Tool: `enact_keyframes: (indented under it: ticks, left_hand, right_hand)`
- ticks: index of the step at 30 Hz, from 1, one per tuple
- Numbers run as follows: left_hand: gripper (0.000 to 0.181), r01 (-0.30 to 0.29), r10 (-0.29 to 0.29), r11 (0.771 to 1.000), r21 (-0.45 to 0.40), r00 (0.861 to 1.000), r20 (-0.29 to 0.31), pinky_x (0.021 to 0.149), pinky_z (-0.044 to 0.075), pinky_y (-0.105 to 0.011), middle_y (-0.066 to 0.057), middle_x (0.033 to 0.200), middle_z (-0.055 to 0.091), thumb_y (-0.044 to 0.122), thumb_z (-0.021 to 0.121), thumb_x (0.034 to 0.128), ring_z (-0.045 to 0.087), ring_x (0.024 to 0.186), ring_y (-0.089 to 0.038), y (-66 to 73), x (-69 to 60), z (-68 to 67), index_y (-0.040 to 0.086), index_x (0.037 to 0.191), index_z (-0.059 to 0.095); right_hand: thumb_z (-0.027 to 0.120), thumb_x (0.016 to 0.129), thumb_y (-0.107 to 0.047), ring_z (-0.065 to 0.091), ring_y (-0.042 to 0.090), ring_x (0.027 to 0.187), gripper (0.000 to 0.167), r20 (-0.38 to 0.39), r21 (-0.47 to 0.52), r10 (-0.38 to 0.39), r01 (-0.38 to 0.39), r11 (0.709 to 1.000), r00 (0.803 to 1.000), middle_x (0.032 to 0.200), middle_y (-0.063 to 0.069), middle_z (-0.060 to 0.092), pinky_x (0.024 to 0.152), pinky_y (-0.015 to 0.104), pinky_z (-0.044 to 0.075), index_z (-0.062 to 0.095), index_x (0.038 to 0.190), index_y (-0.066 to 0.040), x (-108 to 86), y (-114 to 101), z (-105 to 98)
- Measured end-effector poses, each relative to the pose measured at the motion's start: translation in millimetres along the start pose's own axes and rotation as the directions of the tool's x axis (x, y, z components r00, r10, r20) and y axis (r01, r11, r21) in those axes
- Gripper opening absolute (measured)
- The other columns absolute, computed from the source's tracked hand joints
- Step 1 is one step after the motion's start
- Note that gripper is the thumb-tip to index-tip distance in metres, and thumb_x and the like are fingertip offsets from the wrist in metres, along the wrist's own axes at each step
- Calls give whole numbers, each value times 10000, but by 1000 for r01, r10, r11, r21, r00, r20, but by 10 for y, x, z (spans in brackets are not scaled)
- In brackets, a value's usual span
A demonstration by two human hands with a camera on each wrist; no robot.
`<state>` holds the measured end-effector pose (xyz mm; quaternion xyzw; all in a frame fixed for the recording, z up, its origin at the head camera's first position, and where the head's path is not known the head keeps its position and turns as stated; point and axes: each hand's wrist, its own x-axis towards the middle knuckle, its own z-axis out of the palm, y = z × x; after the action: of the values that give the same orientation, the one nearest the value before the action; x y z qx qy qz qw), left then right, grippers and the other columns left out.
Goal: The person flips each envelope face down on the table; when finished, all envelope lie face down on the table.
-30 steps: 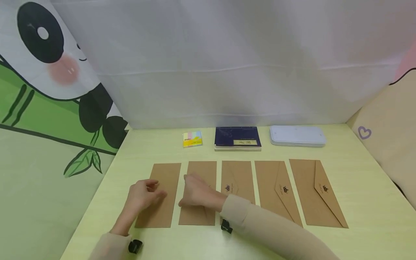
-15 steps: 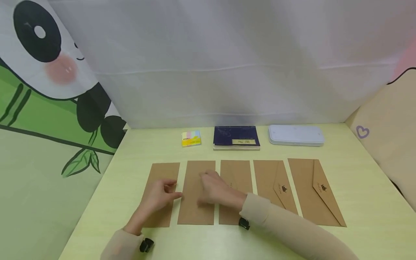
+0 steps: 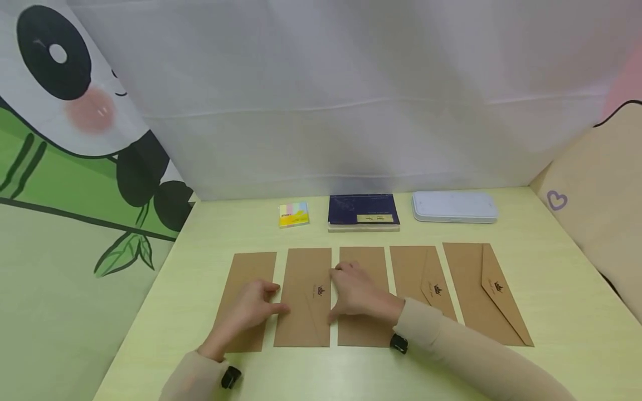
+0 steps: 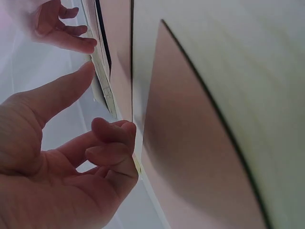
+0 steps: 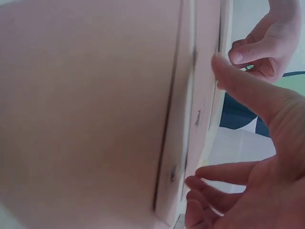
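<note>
Several brown paper envelopes lie in a row on the table in the head view. My left hand hovers over or rests on the leftmost envelope, its fingertips near the left edge of the second envelope. That second envelope shows a small crown print and a faint flap line. At its right edge are the fingertips of my right hand, which partly covers the third envelope. Thumb and fingers are spread apart on both hands; the left hand and right hand hold nothing in the wrist views.
Behind the row lie a pad of coloured sticky notes, a dark blue notebook and a pale flat case. Two more envelopes, the fourth and the rightmost, continue the row. A white cloth backdrop stands behind the table.
My right hand has moved right, from over the second envelope to its right edge, uncovering the crown print. My left hand has moved right, from the leftmost envelope's left side towards the second.
</note>
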<state>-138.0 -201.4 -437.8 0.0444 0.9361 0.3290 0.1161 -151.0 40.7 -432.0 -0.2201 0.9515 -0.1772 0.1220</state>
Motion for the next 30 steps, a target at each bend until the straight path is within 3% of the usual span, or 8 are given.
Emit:
enact_keyframes:
  ticks: [4, 8, 11, 14, 16, 23, 30]
  left_hand:
    - [563, 18, -18, 1000, 5, 1000, 4, 706, 439, -338, -230, 1182, 601, 207, 854, 704, 519, 867, -230, -1, 19, 7, -92, 1132, 645]
    - [549, 9, -9, 999, 35, 1000, -2, 770, 470, -370, -220, 1161, 616, 212, 849, 713, 560, 954, -235, -5, 34, 22, -84, 1130, 650]
    - [521, -7, 6, 999, 53, 1000, 6, 708, 482, -364, -200, 1125, 635, 206, 841, 721, 572, 845, -220, 5, 45, 40, -71, 1123, 661]
    - [492, -23, 21, 998, 63, 1000, 24, 580, 420, -315, -173, 1088, 648, 184, 836, 725, 480, 679, -185, 30, 55, 55, -68, 1113, 669]
    - [482, -23, 21, 997, 67, 999, 30, 554, 392, -306, -148, 1073, 650, 174, 836, 725, 457, 664, -180, 41, 62, 63, -63, 1111, 673]
    - [408, 6, -6, 998, 61, 1000, -10, 785, 482, -399, -104, 1003, 664, 141, 833, 724, 582, 891, -227, 45, 83, 83, -34, 1066, 694]
    - [349, 13, -10, 999, 42, 998, -61, 769, 487, -398, -60, 886, 645, 80, 837, 700, 584, 837, -219, 37, 113, 114, -26, 1003, 701]
  right_hand:
    - [921, 502, -459, 354, 303, 1189, 1015, 9, 36, -3, 3, 999, 1000, 1299, 100, 479, 978, 469, 302, 521, 1323, -16, 1, 44, 19]
    - [919, 508, -457, 348, 291, 1185, 1003, 7, 48, -12, 11, 999, 1000, 1294, 82, 479, 973, 467, 290, 528, 1323, -24, -2, 58, 29]
    - [919, 514, -454, 346, 287, 1184, 992, 5, 42, -15, 14, 999, 1000, 1286, 75, 482, 980, 463, 282, 532, 1320, -22, -5, 64, 39]
    - [921, 517, -442, 348, 283, 1180, 957, -1, 31, -17, 17, 999, 1000, 1273, 66, 486, 985, 464, 279, 553, 1294, -22, -2, 74, 56]
    - [921, 520, -436, 349, 277, 1174, 926, -5, 19, -18, 18, 1000, 1000, 1264, 56, 488, 984, 460, 280, 569, 1272, -26, 2, 80, 71]
    - [921, 522, -435, 355, 265, 1160, 869, -7, -7, -27, 27, 1000, 1000, 1251, 46, 489, 967, 459, 285, 599, 1223, -35, 17, 90, 104]
    - [924, 511, -433, 371, 254, 1119, 784, -10, -24, -43, 43, 999, 999, 1216, 45, 499, 907, 433, 312, 632, 1129, -49, 15, 75, 76]
